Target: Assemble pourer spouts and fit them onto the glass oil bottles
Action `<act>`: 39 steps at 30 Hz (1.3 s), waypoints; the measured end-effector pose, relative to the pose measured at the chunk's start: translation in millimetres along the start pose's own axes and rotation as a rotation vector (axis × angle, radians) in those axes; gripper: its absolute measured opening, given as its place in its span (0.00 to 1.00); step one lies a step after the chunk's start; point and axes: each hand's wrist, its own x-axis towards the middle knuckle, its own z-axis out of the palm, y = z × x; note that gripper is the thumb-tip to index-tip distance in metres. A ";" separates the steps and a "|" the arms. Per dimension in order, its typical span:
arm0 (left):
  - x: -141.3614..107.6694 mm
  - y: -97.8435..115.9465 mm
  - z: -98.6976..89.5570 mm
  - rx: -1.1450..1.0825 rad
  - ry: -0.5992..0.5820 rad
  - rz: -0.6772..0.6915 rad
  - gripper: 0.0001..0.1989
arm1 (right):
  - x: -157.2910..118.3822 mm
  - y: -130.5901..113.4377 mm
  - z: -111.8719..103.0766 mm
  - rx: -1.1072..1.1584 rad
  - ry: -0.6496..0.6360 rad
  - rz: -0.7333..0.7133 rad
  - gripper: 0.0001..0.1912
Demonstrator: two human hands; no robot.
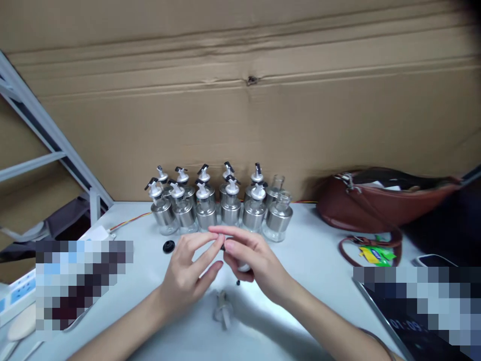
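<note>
My right hand (259,258) is closed around a pourer spout (244,267), its pale rounded base showing below the fingers. A small dark end pokes out by the right thumb. My left hand (195,265) has its fingers stretched and thumb apart, the fingertips touching near that dark end. Below the hands another pourer spout (223,311) with a clear-looking stem lies on the table. A tiny black piece (238,283) rests just above it. Left of the hands sits a round black cap (169,246). The hands hide most of the held spout.
Behind the hands stand two rows of glass-and-metal bottles (206,213), most topped with spouts; two at the right, including a front bottle (280,218), have bare necks. A brown bag (383,200) is right, a power strip (22,291) left, and a tablet-like screen (398,321) lower right.
</note>
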 end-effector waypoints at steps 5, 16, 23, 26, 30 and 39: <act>0.8 9.6 23.5 -0.136 -0.230 -0.058 0.23 | -3.0 -42.7 -33.3 -0.202 0.305 -0.396 0.11; -61.0 13.2 21.1 -0.417 -0.521 -0.087 0.27 | 25.1 -32.6 -112.4 -0.541 0.712 -0.710 0.22; -52.4 15.4 24.5 -0.455 -0.645 -0.111 0.22 | 34.6 -21.9 -119.2 -0.519 0.622 -0.654 0.19; -47.8 15.4 22.6 -0.476 -0.692 -0.053 0.21 | 30.4 -17.8 -112.0 -0.503 0.631 -0.647 0.19; -46.5 15.9 25.4 -0.488 -0.772 -0.049 0.17 | 14.0 -5.2 -81.3 -0.484 0.618 -0.608 0.21; -57.2 10.4 31.4 -0.581 -0.689 -0.255 0.16 | -25.3 23.3 -16.0 -0.350 0.420 -0.549 0.21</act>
